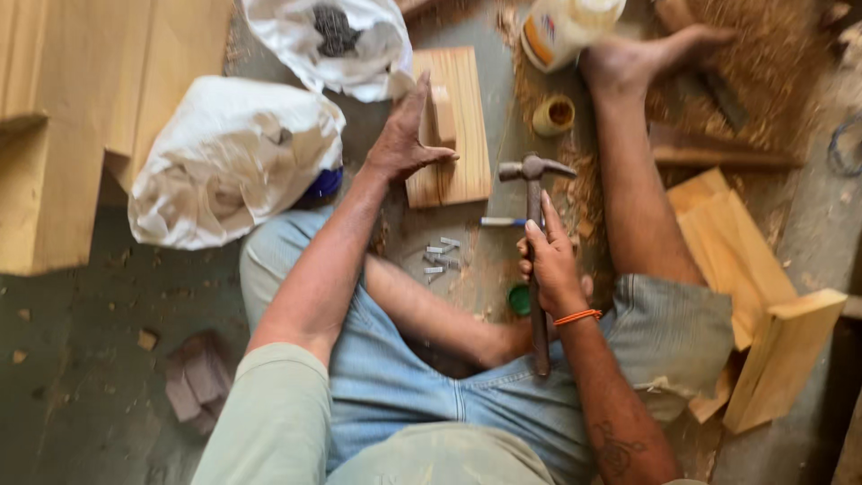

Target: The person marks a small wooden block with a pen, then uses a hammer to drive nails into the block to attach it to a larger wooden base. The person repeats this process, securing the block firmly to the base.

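Note:
I sit on the floor with a flat wooden board (467,135) in front of me. My left hand (402,139) rests on its left side and steadies a small wooden block (443,115) standing on the board. My right hand (549,260) grips the handle of a claw hammer (535,171), whose metal head hovers just right of the board. Several short nails (440,256) lie loose on the floor between my knees, with a blue pen (501,222) beside them.
Two white sacks (229,157) (332,40) lie at left and top. Wooden planks (81,108) fill the far left; more boards (745,269) are stacked at right. A white glue bottle (561,27), a small cup (554,115), a green cap (519,299) and sawdust (763,54) surround my foot.

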